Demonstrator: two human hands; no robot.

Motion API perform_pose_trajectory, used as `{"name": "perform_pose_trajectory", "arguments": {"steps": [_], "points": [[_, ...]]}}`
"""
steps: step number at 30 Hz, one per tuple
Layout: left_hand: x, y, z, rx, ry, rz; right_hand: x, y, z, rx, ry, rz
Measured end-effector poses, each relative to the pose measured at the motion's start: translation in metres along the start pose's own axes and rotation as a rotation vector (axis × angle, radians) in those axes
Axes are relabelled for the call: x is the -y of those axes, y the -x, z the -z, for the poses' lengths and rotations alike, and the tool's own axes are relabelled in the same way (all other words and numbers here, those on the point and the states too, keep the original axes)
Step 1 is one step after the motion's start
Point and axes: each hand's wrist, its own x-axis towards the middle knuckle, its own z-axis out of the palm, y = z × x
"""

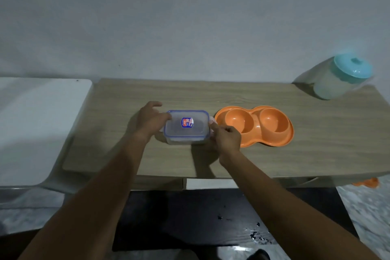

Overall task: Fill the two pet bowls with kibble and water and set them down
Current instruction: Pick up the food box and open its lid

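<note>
A clear rectangular container with a blue-rimmed lid and a red label stands on the wooden table. My left hand grips its left end. My right hand pinches the side clip at its right end. The lid is on. Right beside it sits an orange double pet bowl with both round wells empty. A clear jug with a turquoise lid stands at the table's far right corner, holding a pale liquid.
A white surface adjoins the table on the left. A grey wall rises behind. A dark mat with wet spots lies on the floor below, and a small orange object shows under the table's right edge.
</note>
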Motion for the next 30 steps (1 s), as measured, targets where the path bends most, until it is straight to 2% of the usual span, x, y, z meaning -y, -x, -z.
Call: {"name": "perform_pose_trajectory", "arguments": {"steps": [2,4,5,7,11,15,20,22,24,26,30], "points": [[-0.01,-0.009,-0.007,0.122,-0.094,-0.107,-0.015,0.012,-0.001,0.017,0.063,-0.024],[-0.02,-0.022,-0.013,0.336,-0.296,-0.162,-0.027,0.023,-0.005,0.122,0.03,-0.136],[-0.026,-0.028,-0.015,0.445,-0.399,-0.17,-0.03,0.026,-0.009,0.176,0.009,-0.196],[-0.035,-0.039,-0.017,0.558,-0.5,-0.131,-0.03,0.029,-0.017,0.248,-0.041,-0.254],[-0.039,-0.066,-0.025,0.614,-0.298,0.039,-0.022,0.02,-0.033,0.233,-0.237,-0.247],[-0.056,-0.089,-0.037,0.638,-0.231,0.172,-0.008,0.002,-0.042,0.229,-0.255,-0.197],[-0.065,-0.112,-0.044,0.789,-0.14,0.435,-0.008,-0.011,-0.049,0.2,-0.256,-0.122],[-0.061,-0.118,-0.047,0.77,-0.024,0.483,-0.004,-0.016,-0.052,0.159,-0.258,-0.082],[-0.062,-0.118,-0.048,0.749,0.016,0.444,0.001,-0.02,-0.054,0.143,-0.263,-0.077],[-0.061,-0.117,-0.049,0.661,0.03,0.323,0.005,-0.021,-0.054,0.139,-0.25,-0.095],[-0.058,-0.104,-0.05,0.357,-0.018,0.026,0.012,-0.018,-0.052,0.135,-0.264,-0.163]]}}
